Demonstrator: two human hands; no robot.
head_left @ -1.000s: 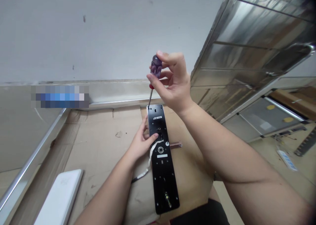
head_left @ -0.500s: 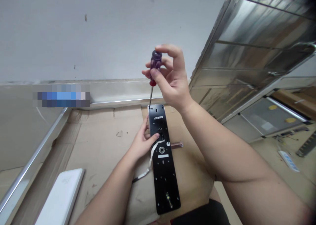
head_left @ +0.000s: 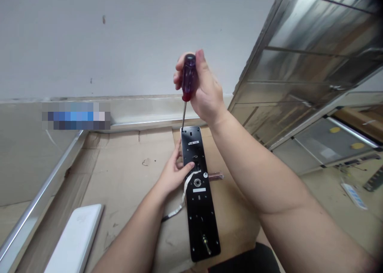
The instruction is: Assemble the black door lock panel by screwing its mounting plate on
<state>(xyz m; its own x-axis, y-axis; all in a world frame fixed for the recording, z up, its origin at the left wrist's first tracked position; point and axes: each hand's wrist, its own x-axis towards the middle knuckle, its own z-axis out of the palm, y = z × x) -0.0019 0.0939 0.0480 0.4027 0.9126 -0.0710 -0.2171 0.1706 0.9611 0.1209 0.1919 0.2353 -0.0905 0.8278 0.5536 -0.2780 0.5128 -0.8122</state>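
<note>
My right hand (head_left: pixel 203 87) grips a screwdriver (head_left: pixel 189 77) with a translucent purple handle and a red collar. Its thin steel shaft points down, and the tip meets the top end of a black door lock back plate (head_left: pixel 200 221). The plate lies lengthwise on cardboard, with my left hand (head_left: pixel 172 173) holding its edge and fingers across its face. A flat white ribbon cable (head_left: pixel 185 191) crosses the plate next to those fingers. A brass-coloured spindle (head_left: pixel 206 243) sits near the plate's lower end, and a short copper-coloured bar (head_left: pixel 216 177) sticks out at its right.
Brown cardboard (head_left: pixel 128 173) lies under the plate, with a white panel (head_left: pixel 76 237) at lower left. A shiny metal sheet (head_left: pixel 302 65) leans at upper right, above a grey panel (head_left: pixel 326 143). A pale wall rises behind, and a blue-and-white strip (head_left: pixel 354 196) lies at right.
My right hand has changed from a fingertip pinch to a fuller wrap around the handle. The screwdriver tip stays at the plate's top end, and the view has shifted slightly.
</note>
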